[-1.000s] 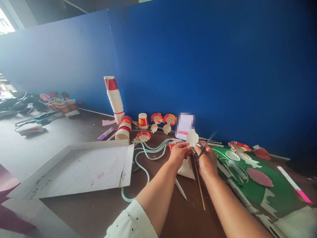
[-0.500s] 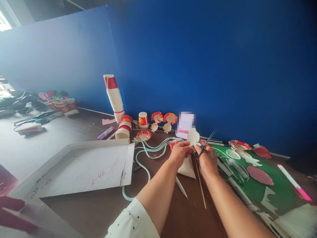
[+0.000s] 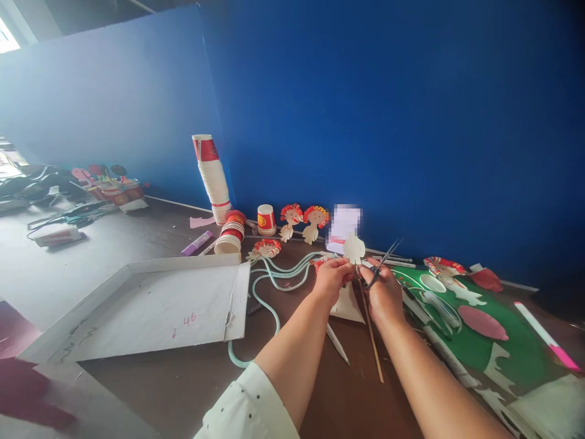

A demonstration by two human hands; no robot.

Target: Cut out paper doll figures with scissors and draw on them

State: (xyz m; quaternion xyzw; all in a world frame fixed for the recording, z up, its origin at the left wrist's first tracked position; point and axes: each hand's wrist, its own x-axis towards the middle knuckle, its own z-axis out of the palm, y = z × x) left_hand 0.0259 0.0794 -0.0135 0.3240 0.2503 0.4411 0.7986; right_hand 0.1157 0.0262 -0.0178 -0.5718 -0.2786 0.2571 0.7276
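Observation:
My left hand [image 3: 331, 281] pinches the lower edge of a cream paper cutout [image 3: 353, 249] with a rounded head shape on top. My right hand [image 3: 384, 297] is closed around a pair of dark scissors [image 3: 387, 261], close beside the cutout's lower right side. The blades point up and to the right. Parts of the scissor handles are hidden by my fingers. Under my hands lie a thin wooden stick [image 3: 372, 341], a white pen-like tool [image 3: 337, 344] and a cream paper piece [image 3: 348, 306].
Finished-looking paper figures with red fringed hair [image 3: 315, 224] lean at the blue partition. A tall cup stack [image 3: 214, 183] and a shallow white box lid [image 3: 183, 347] are left. Pale blue cord [image 3: 267, 305] lies mid-table. A green mat [image 3: 516, 353] with scraps and a marker [image 3: 546, 335] lies right.
The view has shifted slightly. The cutout has moved a little left and turned slightly in my left hand; the scissors stay beside it in my right hand.

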